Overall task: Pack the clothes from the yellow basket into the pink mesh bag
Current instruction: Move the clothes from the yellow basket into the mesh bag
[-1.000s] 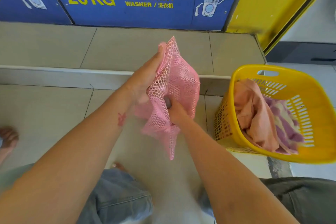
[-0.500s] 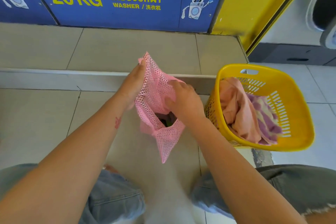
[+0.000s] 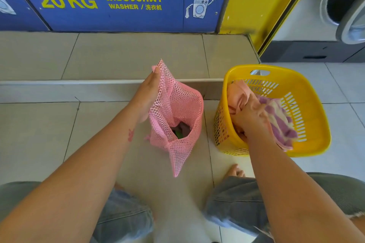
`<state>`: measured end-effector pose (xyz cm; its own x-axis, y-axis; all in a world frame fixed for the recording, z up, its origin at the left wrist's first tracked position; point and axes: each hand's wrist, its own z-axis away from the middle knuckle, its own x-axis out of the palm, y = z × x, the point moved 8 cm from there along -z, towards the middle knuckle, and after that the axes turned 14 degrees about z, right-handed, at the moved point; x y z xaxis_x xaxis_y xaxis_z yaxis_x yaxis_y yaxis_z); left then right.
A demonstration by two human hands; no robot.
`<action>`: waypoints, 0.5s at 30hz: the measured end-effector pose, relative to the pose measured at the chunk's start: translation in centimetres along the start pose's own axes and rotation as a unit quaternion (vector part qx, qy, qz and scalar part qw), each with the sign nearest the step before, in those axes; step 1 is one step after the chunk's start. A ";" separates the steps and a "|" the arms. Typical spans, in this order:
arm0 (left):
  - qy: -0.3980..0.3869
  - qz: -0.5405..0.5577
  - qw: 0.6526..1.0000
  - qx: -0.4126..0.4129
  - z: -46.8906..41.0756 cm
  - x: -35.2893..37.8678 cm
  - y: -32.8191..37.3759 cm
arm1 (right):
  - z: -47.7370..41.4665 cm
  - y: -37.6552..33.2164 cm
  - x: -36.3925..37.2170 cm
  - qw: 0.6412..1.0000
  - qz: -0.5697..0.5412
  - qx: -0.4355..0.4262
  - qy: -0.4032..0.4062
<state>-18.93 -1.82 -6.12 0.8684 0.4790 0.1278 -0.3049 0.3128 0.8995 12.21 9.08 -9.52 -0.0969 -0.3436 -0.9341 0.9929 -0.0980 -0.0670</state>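
Fingers of my left hand (image 3: 149,92) pinch the far rim of the pink mesh bag (image 3: 175,116) and hold it up, so the mouth sags open toward me and stands ready for loading; something dark with a green scrap shows at the bottom. My right hand (image 3: 249,116) is down inside the yellow basket (image 3: 308,144), fingers curled and closing over a peach cloth (image 3: 236,94); I cannot tell whether the grip is firm yet. A purple-and-cream striped cloth (image 3: 280,122) lies just beside it, under the edge of my hand. Basket stands on the tiled floor (image 3: 39,134) just right of the bag, near enough for a short carry across. Bag is a soft open net of small hexagonal holes, limp, with a loose corner hanging toward my knees. Basket is rigid glossy plastic, rounded corners, slotted walls, a cut-out handle at the far rim. Both cloths look soft and rumpled. Judging by this, most clothes remain unpacked.
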 end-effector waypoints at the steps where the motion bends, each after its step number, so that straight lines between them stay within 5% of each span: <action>1: -0.002 0.000 1.000 -0.006 -0.2 0.0 -0.2 | -0.2 0.0 0.4 0.999 0.027 -0.017 0.005; 5: 0.003 0.003 1.000 -0.017 -0.4 -0.5 -0.6 | -0.7 -0.2 0.7 0.997 0.076 0.002 -0.010; 10: 0.006 0.013 1.000 -0.005 -0.3 -1.2 -0.3 | 0.0 -0.1 -4.6 0.980 -0.133 0.007 0.146; 15: -0.001 0.007 1.000 -0.007 -0.1 -0.6 -0.1 | 2.1 0.1 -13.0 0.906 -0.342 0.017 0.250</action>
<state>-19.48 -2.07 -6.34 0.8649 0.4815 0.1416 -0.3223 0.3167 0.8921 13.43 11.55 3.40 -0.6372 0.2741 -0.7203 0.7084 -0.1598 -0.6874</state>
